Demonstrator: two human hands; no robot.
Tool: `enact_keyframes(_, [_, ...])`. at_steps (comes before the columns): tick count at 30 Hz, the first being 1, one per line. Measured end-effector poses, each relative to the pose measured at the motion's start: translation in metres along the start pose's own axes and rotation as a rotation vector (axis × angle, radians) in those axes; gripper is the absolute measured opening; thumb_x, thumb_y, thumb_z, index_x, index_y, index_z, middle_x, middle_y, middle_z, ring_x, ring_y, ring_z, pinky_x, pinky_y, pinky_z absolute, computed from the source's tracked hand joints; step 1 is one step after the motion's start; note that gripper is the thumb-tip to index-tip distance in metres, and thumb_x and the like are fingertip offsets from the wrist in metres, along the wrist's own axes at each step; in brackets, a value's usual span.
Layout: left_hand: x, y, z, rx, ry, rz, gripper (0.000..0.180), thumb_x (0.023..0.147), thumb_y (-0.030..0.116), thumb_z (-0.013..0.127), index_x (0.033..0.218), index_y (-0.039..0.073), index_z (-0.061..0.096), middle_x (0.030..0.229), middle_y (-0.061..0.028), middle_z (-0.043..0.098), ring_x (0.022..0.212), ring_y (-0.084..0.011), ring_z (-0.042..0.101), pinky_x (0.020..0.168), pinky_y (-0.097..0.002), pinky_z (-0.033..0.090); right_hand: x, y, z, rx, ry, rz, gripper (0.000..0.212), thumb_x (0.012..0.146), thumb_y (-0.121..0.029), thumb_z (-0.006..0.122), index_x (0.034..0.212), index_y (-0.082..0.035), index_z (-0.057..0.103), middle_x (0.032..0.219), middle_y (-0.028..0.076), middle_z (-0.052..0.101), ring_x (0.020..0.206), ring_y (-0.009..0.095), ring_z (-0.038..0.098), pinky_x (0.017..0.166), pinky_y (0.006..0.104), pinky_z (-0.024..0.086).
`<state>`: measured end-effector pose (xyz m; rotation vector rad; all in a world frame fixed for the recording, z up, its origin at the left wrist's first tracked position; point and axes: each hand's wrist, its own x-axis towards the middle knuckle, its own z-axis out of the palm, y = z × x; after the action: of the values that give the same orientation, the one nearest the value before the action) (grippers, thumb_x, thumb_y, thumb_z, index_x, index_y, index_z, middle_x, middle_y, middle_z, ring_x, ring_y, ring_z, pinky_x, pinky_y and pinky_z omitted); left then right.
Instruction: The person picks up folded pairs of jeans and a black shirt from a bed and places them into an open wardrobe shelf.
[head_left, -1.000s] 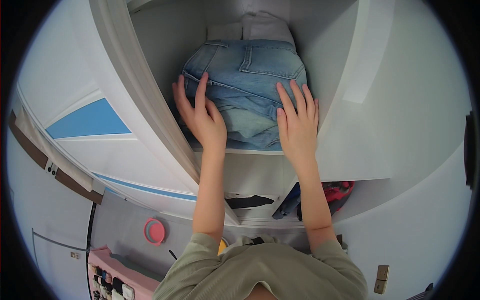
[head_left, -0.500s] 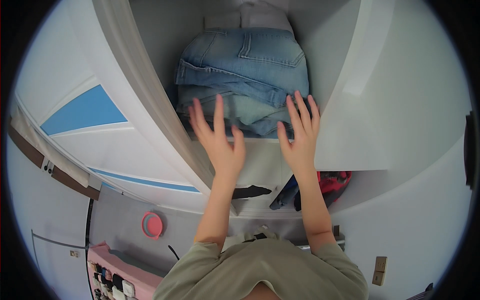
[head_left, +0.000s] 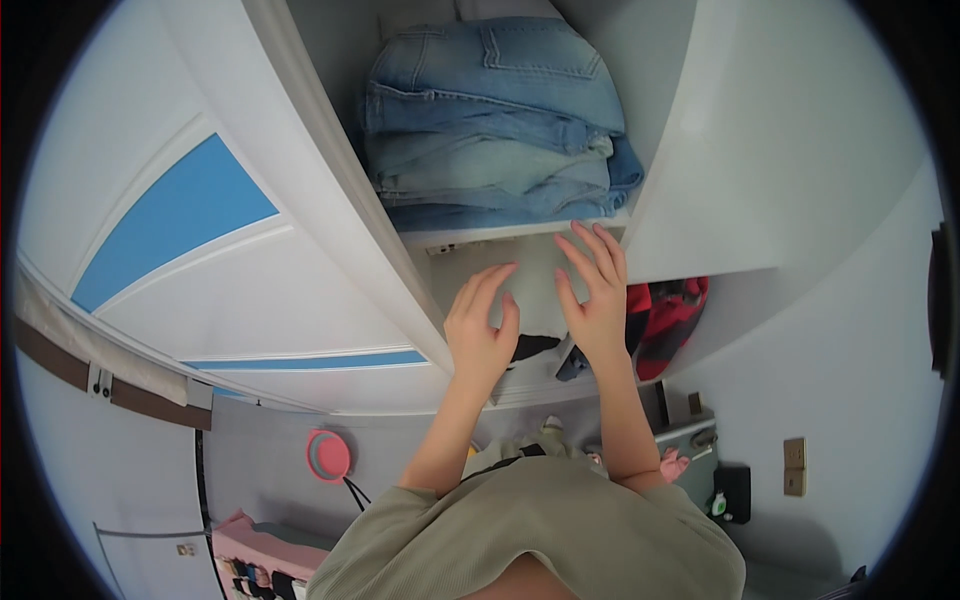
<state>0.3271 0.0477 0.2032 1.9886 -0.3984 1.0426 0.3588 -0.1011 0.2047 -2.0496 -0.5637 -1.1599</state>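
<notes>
A stack of folded blue jeans [head_left: 500, 125] lies on a white wardrobe shelf [head_left: 465, 237], the top pair with its back pocket showing. My left hand [head_left: 484, 318] hovers in front of the opening below that shelf, fingers bent and apart, holding nothing. Beside it my right hand [head_left: 597, 290] is raised with fingers spread, its tips close to the shelf's front edge; whether they touch it I cannot tell. Beneath the hands, in the lower compartment, lies a black cloth item [head_left: 535, 347], partly hidden. Red and black clothing [head_left: 668, 325] sits right of my right wrist.
A white sliding door with blue panels [head_left: 175, 220] borders the opening on the left. On the floor at lower left are a pink basin [head_left: 329, 456] and a pink holder with several small items [head_left: 262, 560]. Wall switches [head_left: 794, 467] are at right.
Both hands have drawn back from the front of the jeans stack and lowered; the left has moved right, closer to the other. The view has shifted, so the stack appears higher.
</notes>
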Motion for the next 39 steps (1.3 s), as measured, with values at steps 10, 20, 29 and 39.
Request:
enact_keyframes(10, [-0.046,-0.009,-0.005,-0.226,-0.27,-0.1,0.022,0.076,0.002,0.055,0.095,0.009,0.063,0.09,-0.0077,0.063,0.08,-0.0263,0.061,0.07,-0.0321,0.048,-0.073,-0.024,-0.02,-0.198,0.013,0.212,0.032,0.076,-0.01,0.061,0.108,-0.012,0.063,0.118,0.006,0.056,0.115,0.032,0.045,0.095,0.0414,0.037])
enact_keyframes(20, [-0.085,0.015,0.032,-0.414,-0.549,0.01,0.022,0.078,0.003,0.055,0.097,0.011,0.063,0.086,-0.0049,0.063,0.068,-0.0199,0.06,0.061,-0.0279,0.047,-0.159,-0.055,-0.077,-0.431,0.015,0.459,0.024,0.075,-0.012,0.063,0.099,-0.012,0.066,0.108,0.005,0.061,0.113,0.028,0.048,0.093,0.0403,0.039])
enact_keyframes(29, [-0.132,0.068,0.051,-0.594,-0.771,0.089,0.022,0.079,0.004,0.055,0.098,0.011,0.063,0.092,-0.0034,0.064,0.071,-0.0177,0.06,0.061,-0.0264,0.047,-0.232,-0.086,-0.121,-0.57,0.107,0.598,0.021,0.073,-0.01,0.064,0.094,-0.009,0.067,0.102,0.006,0.062,0.107,0.029,0.052,0.09,0.0406,0.04])
enact_keyframes(39, [-0.227,0.151,0.015,-0.753,-1.08,0.174,0.022,0.08,0.004,0.054,0.099,0.01,0.063,0.091,-0.0039,0.064,0.074,-0.0164,0.061,0.065,-0.0274,0.049,-0.324,-0.17,-0.181,-0.756,0.271,0.836,0.02,0.074,-0.012,0.062,0.093,-0.01,0.067,0.102,0.005,0.063,0.107,0.027,0.052,0.091,0.0403,0.039])
